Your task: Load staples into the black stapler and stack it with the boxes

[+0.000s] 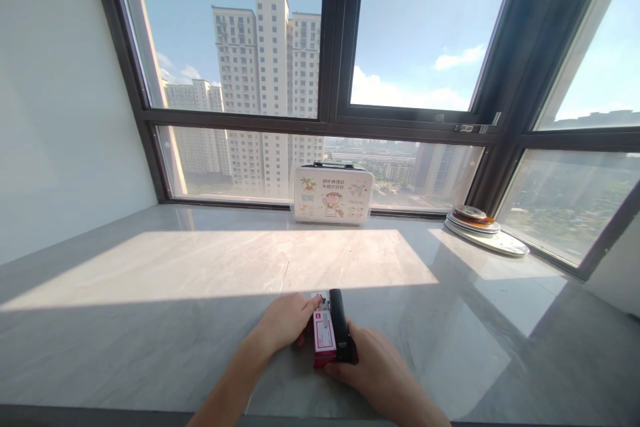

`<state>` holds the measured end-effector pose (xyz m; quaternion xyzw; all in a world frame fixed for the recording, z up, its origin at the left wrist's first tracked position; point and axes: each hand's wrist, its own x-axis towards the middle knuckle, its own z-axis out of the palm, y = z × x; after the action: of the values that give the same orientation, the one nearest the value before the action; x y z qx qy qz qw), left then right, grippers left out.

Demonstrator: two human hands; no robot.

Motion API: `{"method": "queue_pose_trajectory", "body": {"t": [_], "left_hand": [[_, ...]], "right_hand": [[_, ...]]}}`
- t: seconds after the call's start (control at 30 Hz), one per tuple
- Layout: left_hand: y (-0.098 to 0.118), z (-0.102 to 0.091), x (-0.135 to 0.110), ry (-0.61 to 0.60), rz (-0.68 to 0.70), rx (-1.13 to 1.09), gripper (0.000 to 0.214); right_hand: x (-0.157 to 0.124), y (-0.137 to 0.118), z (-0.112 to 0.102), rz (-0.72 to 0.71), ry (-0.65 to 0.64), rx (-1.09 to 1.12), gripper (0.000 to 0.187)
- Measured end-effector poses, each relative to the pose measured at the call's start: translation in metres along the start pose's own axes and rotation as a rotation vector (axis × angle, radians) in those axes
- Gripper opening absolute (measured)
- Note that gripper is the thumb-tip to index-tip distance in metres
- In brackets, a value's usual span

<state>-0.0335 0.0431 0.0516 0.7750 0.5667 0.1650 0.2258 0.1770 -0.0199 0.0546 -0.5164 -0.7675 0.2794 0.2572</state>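
Probably a home, bay window [327,80], plates [475,225]

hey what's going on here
A person is holding two things close together over a grey ledge by a window. The left hand has its thumb at the far end of a red and white box; the right hand is around what looks like a black stapler, side by side with the box. Beyond them a printed case stands upright by the glass, and stacked plates sit off to the right.
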Motion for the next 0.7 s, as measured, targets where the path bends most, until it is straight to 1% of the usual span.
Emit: {"method": "queue_pose_trajectory", "body": {"t": [0.07, 0.13, 0.23, 0.3, 0.37, 0.4, 0.47, 0.53, 0.6, 0.7], "left_hand": [[0.004, 0.003, 0.005, -0.002, 0.008, 0.016, 0.077], [0.011, 0.01, 0.013, -0.003, 0.02, 0.033, 0.077], [0.031, 0.026, 0.032, -0.036, 0.047, 0.047, 0.076], [0.051, 0.04, 0.049, -0.07, 0.065, 0.059, 0.069], [0.075, 0.057, 0.067, -0.101, 0.08, 0.078, 0.05], [0.089, 0.066, 0.076, -0.113, 0.086, 0.088, 0.041], [0.117, 0.084, 0.093, -0.124, 0.1, 0.108, 0.032], [0.144, 0.1, 0.106, -0.119, 0.118, 0.124, 0.03], [0.165, 0.112, 0.115, -0.115, 0.144, 0.133, 0.031], [0.185, 0.123, 0.123, -0.117, 0.183, 0.137, 0.033]], "right_hand": [[0.0, 0.006, -0.003, 0.001, 0.01, 0.001, 0.043], [-0.001, 0.014, -0.01, -0.008, 0.023, -0.004, 0.046], [-0.006, 0.033, -0.032, -0.035, 0.017, -0.003, 0.043], [-0.012, 0.05, -0.052, -0.022, -0.002, -0.01, 0.034], [-0.018, 0.071, -0.074, 0.018, -0.009, -0.015, 0.03], [-0.021, 0.082, -0.085, 0.042, -0.011, -0.014, 0.031], [-0.029, 0.104, -0.107, 0.094, -0.009, 0.01, 0.036], [-0.036, 0.123, -0.125, 0.151, -0.001, 0.065, 0.042], [-0.042, 0.136, -0.14, 0.21, 0.006, 0.118, 0.047], [-0.048, 0.143, -0.154, 0.259, 0.02, 0.165, 0.052]]}}
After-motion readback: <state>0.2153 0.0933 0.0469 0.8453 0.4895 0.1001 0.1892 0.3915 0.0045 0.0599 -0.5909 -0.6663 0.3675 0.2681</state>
